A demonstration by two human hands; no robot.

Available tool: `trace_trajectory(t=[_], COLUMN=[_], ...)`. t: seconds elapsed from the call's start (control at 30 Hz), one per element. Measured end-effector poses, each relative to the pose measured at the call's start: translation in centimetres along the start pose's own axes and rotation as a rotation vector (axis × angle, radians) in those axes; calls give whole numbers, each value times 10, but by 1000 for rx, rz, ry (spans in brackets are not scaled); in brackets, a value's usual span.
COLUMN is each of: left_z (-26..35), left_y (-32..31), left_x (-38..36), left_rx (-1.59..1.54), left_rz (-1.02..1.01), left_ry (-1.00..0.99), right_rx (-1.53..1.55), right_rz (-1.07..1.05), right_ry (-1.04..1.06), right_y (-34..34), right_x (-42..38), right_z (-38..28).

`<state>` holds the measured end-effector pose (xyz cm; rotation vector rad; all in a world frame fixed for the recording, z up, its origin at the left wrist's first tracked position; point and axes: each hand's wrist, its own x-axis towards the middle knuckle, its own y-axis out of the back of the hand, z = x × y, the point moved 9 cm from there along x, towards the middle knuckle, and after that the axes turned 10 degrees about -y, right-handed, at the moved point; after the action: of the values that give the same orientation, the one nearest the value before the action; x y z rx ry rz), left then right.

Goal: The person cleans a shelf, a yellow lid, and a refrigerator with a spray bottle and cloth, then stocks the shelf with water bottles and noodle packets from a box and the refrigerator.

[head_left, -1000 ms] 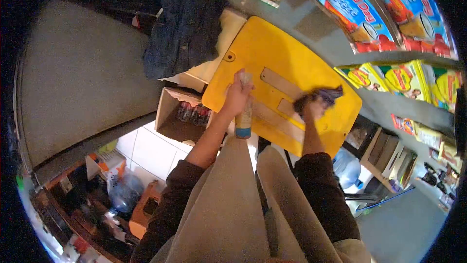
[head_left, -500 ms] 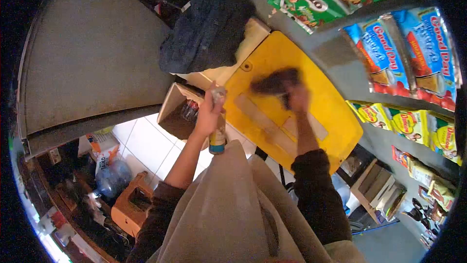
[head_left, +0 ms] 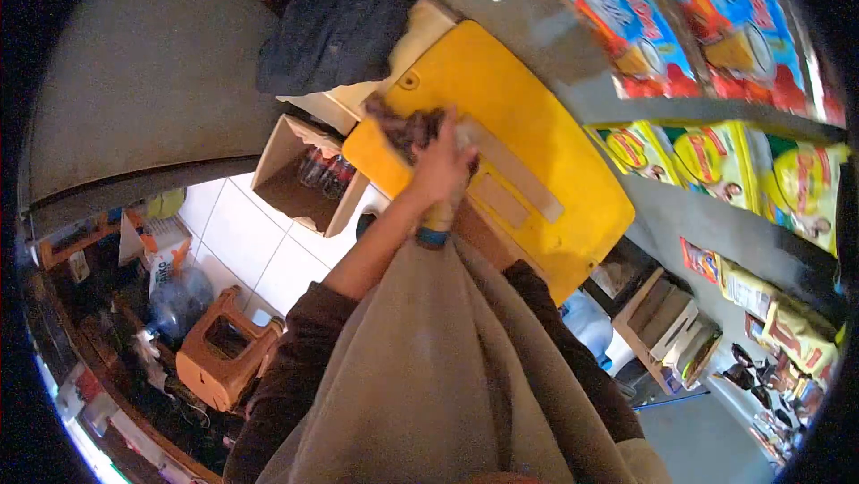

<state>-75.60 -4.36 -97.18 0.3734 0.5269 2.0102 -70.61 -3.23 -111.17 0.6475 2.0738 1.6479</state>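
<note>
Left grip (head_left: 440, 168) around a pale, blue-bottomed bottle (head_left: 436, 225).

The board (head_left: 573, 162) is set at the centre, and the cloth (head_left: 394, 122) is placed at its left end. Wooden strips (head_left: 514, 166) are fixed across it. The spray can (head_left: 433, 232) is held at its near left edge. Beyond its far left corner, a garment (head_left: 344, 23) is draped. To the left, bottles (head_left: 324, 171) are contained in a carton (head_left: 291, 189); nearer, a stool (head_left: 204, 375) is placed beside a water jug (head_left: 183, 301). To the right, drink sachets (head_left: 626, 28) are hung beyond milk sachets (head_left: 716, 157).
</note>
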Motion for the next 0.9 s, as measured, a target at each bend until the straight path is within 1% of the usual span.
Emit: trace_trajectory(t=[0.03, 0.07, 0.13, 0.17, 0.2, 0.23, 0.3, 0.33, 0.37, 0.4, 0.43, 0.47, 0.5, 0.53, 0.57, 0.6, 0.63, 0.67, 0.7, 0.73, 0.77, 0.8, 0.83, 0.87, 0.9], left_z=[9, 20, 17, 17, 21, 24, 1, -11, -13, -15, -18, -25, -35, -45, -50, -63, -74, -80, -79, -73, -66, -52, -40, -36, -29], left_y=[-23, -37, -76, -76, -71, -66, -65, -60, -51, -38, -27, -21, -15, -11, -9, -7, -9, -12, -9, -5, -7, -13, -21, -32, -47], left_x=[-3, 2, -2, -6, -8, -10, -23, -34, -44, -54, -62, -69, -75, -79, -80, -83, -87, -86, -81, -79, -79, -77, -76, -77, -78], left_rx=[226, 231, 119, 133, 12, -109, -118, -146, -141, -125, -109, -104, -123, -143, -140, -312, -484, -482, -392, -305, -311, -268, -225, -230, -233], left_rz=[-82, -81, -372, -379, -322, -269, -269, -253, -259, -254, -248, -249, -189, -127, -126, -44, 38, 35, 77, 118, 115, 47, -19, -18, 5], left_ry=[71, 65, 175, 171, 168, 162, 155, 170, 179, 233, 282, 280, 275, 270, 266, 363, 460, 460, 346, 234, 240, 237, 231, 230, 145], right_rx=[23, 42, 62, 42, 9, -53, -220, -17, 184, -105, -101, -194, -284, -276, -468, -303, -331, -270, -211, -185, -162, -168, -161, -153, -159], right_rz=[-15, -20, -28, -31, -40, -60, -155, -103, 9, -325, -329, -301, -270, -154, 54, -153, -89, -170, -255, -253, -249, -257, -213, -162, -160], right_ry=[8, -3, -96, -181, -260, -377, -642, -900, -1146, -1384, -1382, -1245, -1107, -1092, -919, -907, -797, -723, -652, -610, -565, -566, -512, -458, -458], right_y=[2, 12, 13, 15, 18, 12, -6, 5, 18, 48, 38, 30, 36, 40, 22, 49, 21, 20, 22, 19, 16, 13, 15, 18, 13], right_x=[-10, -17, -42, -53, -64, -87, -158, -186, -219, -236, -237, -224, -205, -189, -172, -143, -130, -117, -108, -104, -101, -108, -115, -124, -139], right_z=[4, 12, 55, 91, 122, 171, 280, 303, 322, 312, 303, 292, 271, 247, 224, 178, 159, 130, 96, 74, 58, 50, 36, 28, 32])
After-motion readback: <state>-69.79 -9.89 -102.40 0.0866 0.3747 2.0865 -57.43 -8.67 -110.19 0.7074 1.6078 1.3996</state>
